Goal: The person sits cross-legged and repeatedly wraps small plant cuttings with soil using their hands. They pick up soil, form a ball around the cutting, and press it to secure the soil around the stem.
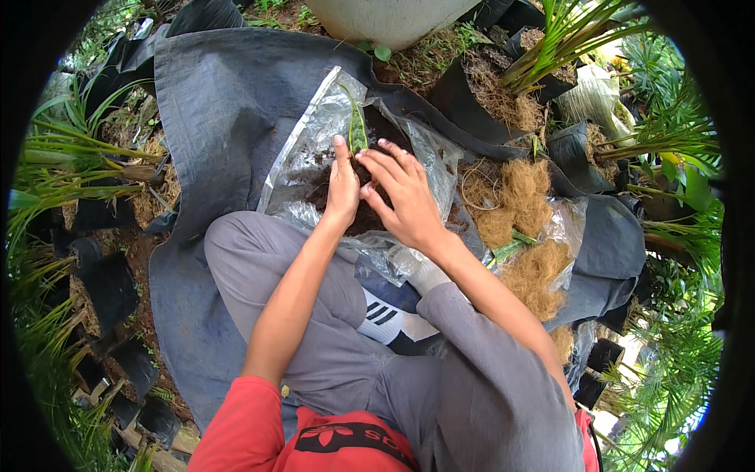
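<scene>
A snake plant leaf [357,127], green with yellow margins, points away from me between my hands. My left hand [343,189] is at the left of its base, thumb extended and palm turned inward; its other fingers are largely hidden, so its grip is unclear. From the right, my right hand [407,200] reaches the leaf base with fingers apart, fingertips close to the dark soil and my left hand. Loose dark soil [386,127] lies on a clear plastic sheet [301,141] under both hands. What surrounds the leaf's lower end is hidden.
Brown coconut fibre clumps [525,197] and another leaf piece [512,248] lie to the right. Beneath everything spreads a dark blue tarp [206,118]. A large pale container [392,23] stands ahead. Black grow bags [472,100] with plants line both sides. My crossed legs [348,330] border the plastic.
</scene>
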The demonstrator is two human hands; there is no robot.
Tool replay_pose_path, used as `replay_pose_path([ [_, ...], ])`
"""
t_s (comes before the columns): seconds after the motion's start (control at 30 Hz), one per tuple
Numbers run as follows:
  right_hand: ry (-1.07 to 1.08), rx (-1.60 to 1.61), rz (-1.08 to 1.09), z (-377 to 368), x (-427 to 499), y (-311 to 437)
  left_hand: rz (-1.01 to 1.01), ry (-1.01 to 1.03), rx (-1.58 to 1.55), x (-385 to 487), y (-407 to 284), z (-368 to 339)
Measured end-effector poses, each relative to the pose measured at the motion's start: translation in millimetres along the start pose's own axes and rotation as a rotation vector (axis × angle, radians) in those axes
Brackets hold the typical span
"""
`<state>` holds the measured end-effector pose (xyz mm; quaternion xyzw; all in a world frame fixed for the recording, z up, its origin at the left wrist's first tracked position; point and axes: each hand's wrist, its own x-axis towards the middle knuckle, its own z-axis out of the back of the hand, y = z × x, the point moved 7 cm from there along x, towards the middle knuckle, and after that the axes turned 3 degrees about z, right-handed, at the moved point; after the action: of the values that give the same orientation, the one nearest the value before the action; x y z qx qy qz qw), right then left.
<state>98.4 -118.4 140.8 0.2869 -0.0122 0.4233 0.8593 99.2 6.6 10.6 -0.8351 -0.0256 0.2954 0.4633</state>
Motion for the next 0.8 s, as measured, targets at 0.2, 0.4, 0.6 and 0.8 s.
replay_pose_path([
  [0.2, -0.034, 0.042, 0.01, -3, -1, 7, 0.02, 0.127, 0.001, -1, -3, 2],
  [0.4, 0.013, 0.055, 0.002, -10, -2, 11, -0.016, 0.091, 0.023, -4, -10, -1],
  [0.6, 0.027, 0.056, 0.001, -11, -9, 10, 0.11, 0.197, -0.104, -9, -10, -7],
  [0.8, 0.128, -0.062, 0.049, -21, -17, 20, -0.019, 0.048, -0.005, -8, -10, 5],
])
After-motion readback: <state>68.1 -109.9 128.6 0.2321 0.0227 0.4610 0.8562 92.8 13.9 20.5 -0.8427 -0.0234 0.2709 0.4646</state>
